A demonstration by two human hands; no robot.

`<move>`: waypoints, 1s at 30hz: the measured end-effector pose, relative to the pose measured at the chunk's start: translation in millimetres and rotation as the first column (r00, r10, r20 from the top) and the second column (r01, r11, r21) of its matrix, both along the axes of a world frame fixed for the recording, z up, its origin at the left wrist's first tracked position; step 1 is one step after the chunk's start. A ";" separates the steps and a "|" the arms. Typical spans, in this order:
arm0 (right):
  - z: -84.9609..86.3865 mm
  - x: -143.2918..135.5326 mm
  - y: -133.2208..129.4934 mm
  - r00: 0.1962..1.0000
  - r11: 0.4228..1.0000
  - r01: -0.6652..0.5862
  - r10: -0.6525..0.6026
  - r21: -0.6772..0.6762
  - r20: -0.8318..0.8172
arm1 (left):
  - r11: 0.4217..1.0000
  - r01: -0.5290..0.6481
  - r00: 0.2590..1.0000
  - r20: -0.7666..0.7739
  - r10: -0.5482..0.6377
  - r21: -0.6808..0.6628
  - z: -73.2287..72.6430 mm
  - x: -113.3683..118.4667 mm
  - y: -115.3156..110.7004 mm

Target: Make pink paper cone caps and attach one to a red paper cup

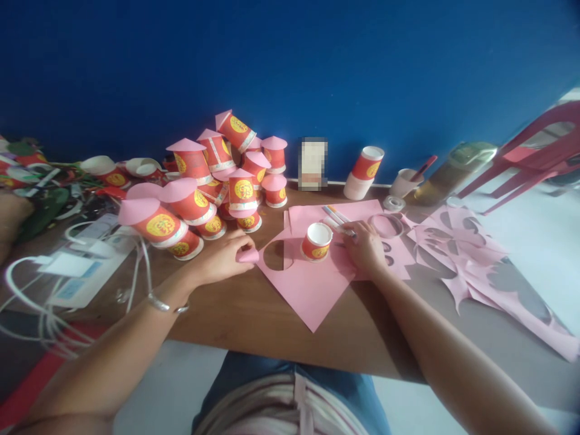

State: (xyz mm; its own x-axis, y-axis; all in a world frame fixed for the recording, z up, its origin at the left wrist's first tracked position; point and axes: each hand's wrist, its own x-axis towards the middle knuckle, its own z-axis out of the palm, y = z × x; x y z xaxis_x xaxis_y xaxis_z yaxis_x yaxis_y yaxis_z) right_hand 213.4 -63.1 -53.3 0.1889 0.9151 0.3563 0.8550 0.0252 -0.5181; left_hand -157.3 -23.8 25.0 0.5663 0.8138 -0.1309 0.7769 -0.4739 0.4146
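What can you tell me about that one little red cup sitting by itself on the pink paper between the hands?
The cup is a small paper cup, red with a round yellow emblem on its side and a white rim and inside. It stands upright, mouth up, and looks empty. It rests on a pink sheet, beside a round hole cut in that sheet. The right hand lies close on one side; whether it touches the cup is unclear. The left hand is apart, holding a pink piece.

Pixelated object [313,164] by wall unreadable; pink paper scraps [521,296] cut off right.

l hand [224,257] fingers pinched; r hand [365,248] curled, palm down.
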 end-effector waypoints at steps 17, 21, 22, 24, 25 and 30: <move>81.7 -40.3 -30.4 0.842 0.925 -0.269 0.361 0.268 -0.401 | 0.839 0.295 0.677 0.720 0.154 -0.457 42.1 77.5 -23.1; 117.2 -55.2 -36.5 0.683 0.865 -0.491 0.457 0.104 -0.569 | 0.867 0.323 0.646 0.758 0.091 -0.379 54.7 97.2 -14.7; 122.8 -56.8 -35.7 0.656 0.862 -0.502 0.435 0.074 -0.617 | 0.884 0.325 0.641 0.765 0.054 -0.335 56.6 101.6 -11.5; 130.3 -58.0 -33.6 0.609 0.864 -0.503 0.379 0.029 -0.697 | 0.909 0.322 0.649 0.760 -0.009 -0.264 59.1 108.9 -5.3; 132.2 -57.9 -32.7 0.588 0.867 -0.497 0.353 0.018 -0.728 | 0.915 0.324 0.647 0.762 -0.029 -0.241 59.7 111.7 -2.6; 123.4 -50.2 -29.4 0.474 0.883 -0.466 0.304 0.058 -0.826 | 0.873 0.335 0.583 0.806 0.105 -0.356 58.0 115.7 6.9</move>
State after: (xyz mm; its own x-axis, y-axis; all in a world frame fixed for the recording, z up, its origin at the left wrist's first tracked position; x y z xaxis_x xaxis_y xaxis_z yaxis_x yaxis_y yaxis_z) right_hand 163.3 -92.6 70.1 -0.0705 0.9928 0.0964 0.0061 0.0971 -0.9953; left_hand -41.6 -16.9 83.0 0.6995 0.7069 0.1050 -0.0131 -0.1343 0.9909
